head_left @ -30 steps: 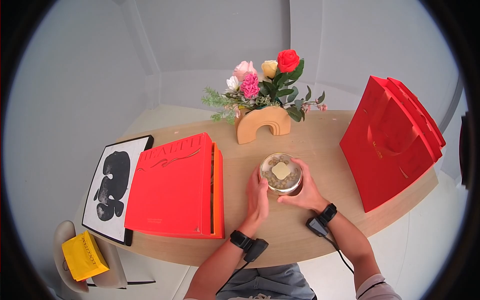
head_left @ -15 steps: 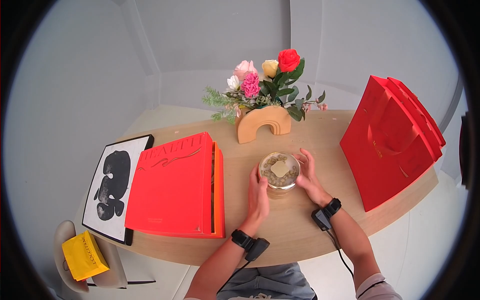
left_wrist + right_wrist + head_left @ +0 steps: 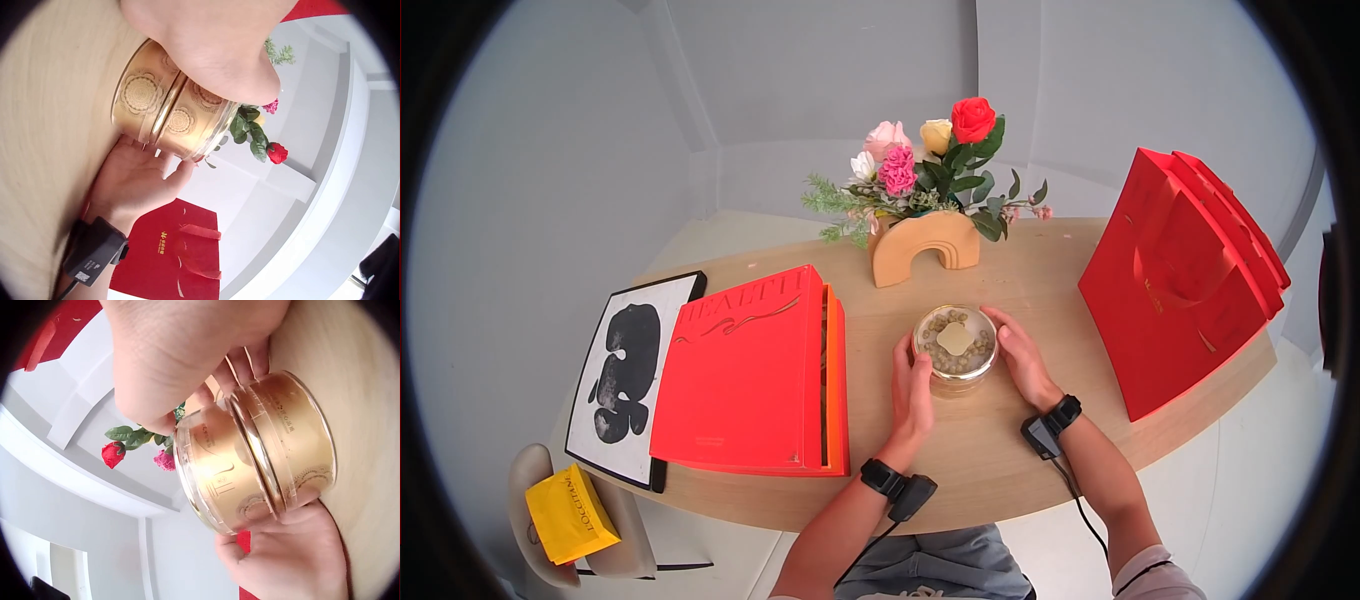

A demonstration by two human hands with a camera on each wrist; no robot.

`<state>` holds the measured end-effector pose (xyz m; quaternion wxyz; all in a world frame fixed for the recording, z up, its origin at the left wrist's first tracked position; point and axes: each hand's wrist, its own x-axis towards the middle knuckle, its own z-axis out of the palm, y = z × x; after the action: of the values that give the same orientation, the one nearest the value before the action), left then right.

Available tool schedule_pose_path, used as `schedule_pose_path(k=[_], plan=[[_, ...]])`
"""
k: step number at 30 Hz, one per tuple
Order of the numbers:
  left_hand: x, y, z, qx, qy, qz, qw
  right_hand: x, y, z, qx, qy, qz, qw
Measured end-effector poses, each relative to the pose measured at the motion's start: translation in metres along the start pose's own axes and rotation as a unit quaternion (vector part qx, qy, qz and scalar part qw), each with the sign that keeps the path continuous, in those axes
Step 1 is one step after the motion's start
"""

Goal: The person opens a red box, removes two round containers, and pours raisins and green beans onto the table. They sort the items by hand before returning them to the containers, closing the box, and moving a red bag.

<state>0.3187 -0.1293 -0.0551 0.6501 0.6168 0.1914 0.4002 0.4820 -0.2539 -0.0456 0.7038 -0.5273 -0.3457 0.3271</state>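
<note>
Two round gold jars (image 3: 164, 106), one stacked on the other, stand on the table between my hands. The upper jar's clear lid (image 3: 970, 366) shows small brownish pieces around a cream label. My left hand (image 3: 913, 393) grips the stack's left side, its thumb near the lid's rim. On the other side, my right hand (image 3: 1022, 362) lies along the stack with fairly straight fingers; its fingertips (image 3: 240, 365) reach the gold wall. In the left wrist view, the right thumb (image 3: 181, 173) stands out near the upper rim. Gold medallion patterns and faint lettering mark the jars.
A large red box (image 3: 745, 375) lies left, beside a framed black-and-white picture (image 3: 628, 375). A red paper bag (image 3: 1165, 290) stands right. Behind the jars is an arch-shaped wooden vase (image 3: 900, 250) with flowers (image 3: 897, 170). A yellow bag (image 3: 570, 515) sits on a chair.
My right hand has loosened its grip, the thumb coming away from the lid's near edge and the fingers straightening along the side. The jars have shifted slightly left. My left hand stays at the stack.
</note>
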Motion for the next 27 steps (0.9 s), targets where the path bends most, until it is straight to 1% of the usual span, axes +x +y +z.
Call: schedule_pose_path(k=[2, 6, 8, 9, 11, 12, 14, 15, 18, 20, 21, 22, 23, 24, 25, 26, 27], plan=[[0.000, 0.001, 0.000, -0.001, -0.004, 0.006, 1.000, 0.002, 0.006, -0.003, -0.088, 0.018, -0.041, 0.995], [0.000, 0.004, 0.002, -0.031, -0.002, 0.003, 1.000, 0.002, 0.002, -0.001, -0.098, 0.046, -0.036, 0.993], [0.000, 0.003, 0.002, -0.041, -0.004, 0.007, 0.999, 0.000, -0.003, 0.003, -0.143, 0.069, -0.042, 0.986], [0.001, 0.001, 0.001, -0.042, -0.011, 0.011, 0.999, 0.001, 0.000, 0.000, -0.143, 0.069, -0.043, 0.986], [0.000, 0.000, 0.001, -0.043, -0.018, 0.017, 0.999, 0.004, 0.008, -0.008, -0.076, 0.038, -0.027, 0.996], [0.000, -0.001, 0.001, -0.025, -0.024, 0.020, 0.999, 0.003, 0.008, -0.010, -0.076, 0.038, -0.027, 0.996], [0.000, -0.001, 0.001, -0.006, -0.029, 0.024, 0.999, 0.001, 0.005, -0.010, 0.020, 0.017, 0.004, 1.000], [0.000, -0.002, 0.001, 0.001, -0.034, 0.021, 0.999, 0.000, 0.004, -0.009, 0.020, 0.017, 0.004, 1.000], [0.000, -0.006, 0.000, 0.010, -0.042, 0.018, 0.999, -0.002, 0.000, -0.006, 0.013, 0.013, -0.003, 1.000], [0.000, -0.007, 0.000, 0.012, -0.043, 0.017, 0.999, -0.003, -0.003, -0.004, -0.060, -0.029, -0.047, 0.997], [0.001, -0.007, 0.001, -0.015, -0.050, 0.022, 0.998, -0.004, -0.002, -0.005, -0.060, -0.029, -0.047, 0.997], [0.001, -0.007, 0.001, -0.043, -0.055, 0.027, 0.997, -0.004, 0.000, -0.007, -0.073, -0.061, -0.043, 0.995], [0.001, -0.008, 0.002, -0.043, -0.055, 0.027, 0.997, -0.004, -0.002, -0.005, -0.086, -0.093, -0.038, 0.991], [0.002, -0.010, 0.002, -0.071, -0.060, 0.026, 0.995, -0.005, -0.004, -0.003, -0.086, -0.093, -0.038, 0.991], [0.002, -0.011, 0.002, -0.099, -0.065, 0.024, 0.993, -0.005, -0.007, 0.001, -0.130, -0.102, -0.046, 0.985], [0.002, -0.012, 0.002, -0.099, -0.065, 0.023, 0.993, -0.005, -0.010, 0.005, -0.174, -0.111, -0.053, 0.977], [0.002, -0.013, 0.002, -0.103, -0.064, 0.023, 0.992, -0.004, -0.011, 0.006, -0.174, -0.111, -0.053, 0.977]])
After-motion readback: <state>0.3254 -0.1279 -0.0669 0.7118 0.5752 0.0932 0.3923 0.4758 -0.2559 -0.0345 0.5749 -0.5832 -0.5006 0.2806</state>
